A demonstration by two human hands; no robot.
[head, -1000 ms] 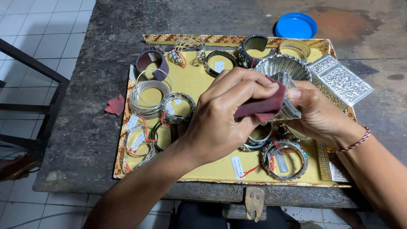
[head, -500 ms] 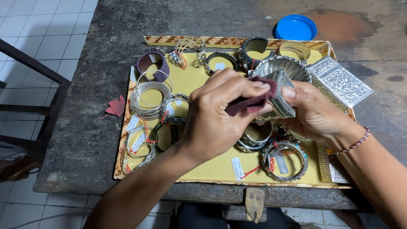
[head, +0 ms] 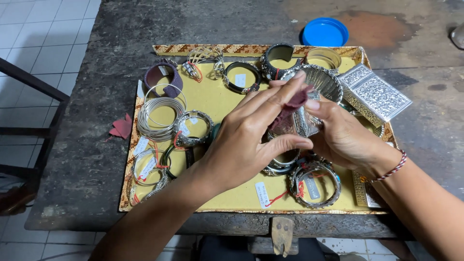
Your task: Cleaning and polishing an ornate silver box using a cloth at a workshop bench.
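— Well, what is being held over the tray (head: 212,101)?

— A wide silver cuff (head: 316,89) with a ribbed wall is gripped by the right hand (head: 340,137); its fingers are closed around the lower side of the cuff, so only the flared upper rim is seen above them. A dark red cloth (head: 290,108) is pinched by the left hand (head: 246,140), thumb below and fingertips above, and it is pressed against the cuff's outer wall, between the two hands.

— And what is found beside the fingers?

— Just beneath the left thumb a silver bangle (head: 282,162) is lying on the yellow tray, partly hidden. Below the right hand's fingers a chunky openwork bracelet (head: 314,183) with red thread and a paper tag is seen. Beyond the fingertips, at the tray's far edge, a dark cuff (head: 278,58) and a pale ring-shaped bangle (head: 323,58) are set side by side. To the outside of the right hand a silver embossed box (head: 374,94) is resting across the tray's corner.

— What lies on the left hand's side?

— A stack of thin wire bangles (head: 157,113) and a beaded bracelet (head: 193,128) are laid just beside the left wrist, with a purple cuff (head: 162,79) farther out. A blue lid (head: 325,32) is lying on the bench (head: 96,72), well beyond the tray, and a red scrap (head: 121,127) is lying on the bench off the tray's left edge.
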